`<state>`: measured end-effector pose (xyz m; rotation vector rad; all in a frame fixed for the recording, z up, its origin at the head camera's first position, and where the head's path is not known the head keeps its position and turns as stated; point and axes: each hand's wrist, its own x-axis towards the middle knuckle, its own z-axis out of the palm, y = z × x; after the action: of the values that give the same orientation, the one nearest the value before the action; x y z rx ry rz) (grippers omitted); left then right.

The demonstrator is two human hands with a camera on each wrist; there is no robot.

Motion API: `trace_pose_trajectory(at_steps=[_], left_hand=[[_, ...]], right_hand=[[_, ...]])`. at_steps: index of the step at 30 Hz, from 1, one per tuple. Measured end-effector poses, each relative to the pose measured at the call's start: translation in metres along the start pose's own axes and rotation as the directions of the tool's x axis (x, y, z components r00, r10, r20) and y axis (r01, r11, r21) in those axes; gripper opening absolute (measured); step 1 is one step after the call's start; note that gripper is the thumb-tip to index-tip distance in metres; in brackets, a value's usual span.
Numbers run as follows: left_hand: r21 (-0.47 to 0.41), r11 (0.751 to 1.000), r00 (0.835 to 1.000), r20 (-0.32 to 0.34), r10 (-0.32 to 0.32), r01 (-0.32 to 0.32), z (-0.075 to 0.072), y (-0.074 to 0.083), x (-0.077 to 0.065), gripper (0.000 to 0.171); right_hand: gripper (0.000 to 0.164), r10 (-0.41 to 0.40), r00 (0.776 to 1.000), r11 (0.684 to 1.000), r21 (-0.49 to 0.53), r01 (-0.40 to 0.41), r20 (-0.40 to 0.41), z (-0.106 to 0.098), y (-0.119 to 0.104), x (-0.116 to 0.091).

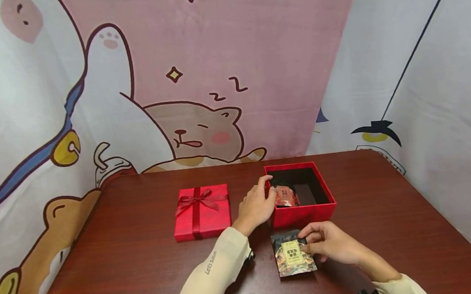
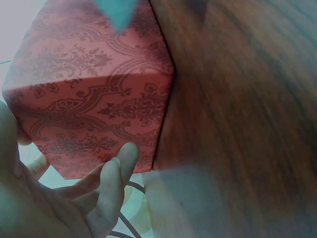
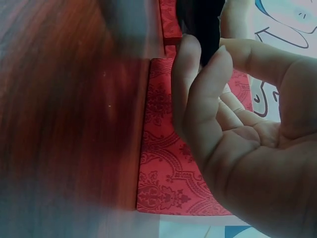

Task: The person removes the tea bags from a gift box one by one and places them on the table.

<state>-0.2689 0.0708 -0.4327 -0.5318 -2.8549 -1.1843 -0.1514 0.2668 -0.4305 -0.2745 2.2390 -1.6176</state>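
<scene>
A red gift box [image 1: 304, 214] with a dark inside stands open on the table, and a red packet [image 1: 286, 196] lies in its left part. My left hand [image 1: 257, 204] is at the box's left wall, its fingers over the rim; the left wrist view shows this hand [image 2: 64, 198] against the patterned box side [image 2: 94, 124]. In front of the box, my right hand [image 1: 332, 243] pinches the right edge of a dark packet [image 1: 293, 254] with a yellow label. Only the packet's dark edge [image 3: 200, 25] shows in the right wrist view, between thumb and fingers.
A red lid [image 1: 208, 219] with a ribbon bow lies on the brown table [image 1: 145, 267], left of the box. Behind the table hangs a cartoon-printed cloth [image 1: 279, 68].
</scene>
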Motion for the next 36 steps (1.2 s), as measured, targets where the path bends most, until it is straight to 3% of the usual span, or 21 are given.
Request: trace_pose_trajectory(at_steps=[26, 36], left_hand=[[0.009, 1.0, 1.0, -0.005, -0.009, 0.009, 0.0, -0.0002, 0.0006, 0.044], [0.008, 1.0, 1.0, -0.012, -0.006, 0.006, 0.0001, -0.001, 0.0007, 0.043]], right_hand=[[0.034, 0.016, 0.999, 0.999, 0.031, -0.018, 0.043, 0.005, 0.007, 0.0021], [0.032, 0.044, 0.999, 0.999, -0.015, -0.043, 0.02, 0.0051, 0.0047, -0.0015]])
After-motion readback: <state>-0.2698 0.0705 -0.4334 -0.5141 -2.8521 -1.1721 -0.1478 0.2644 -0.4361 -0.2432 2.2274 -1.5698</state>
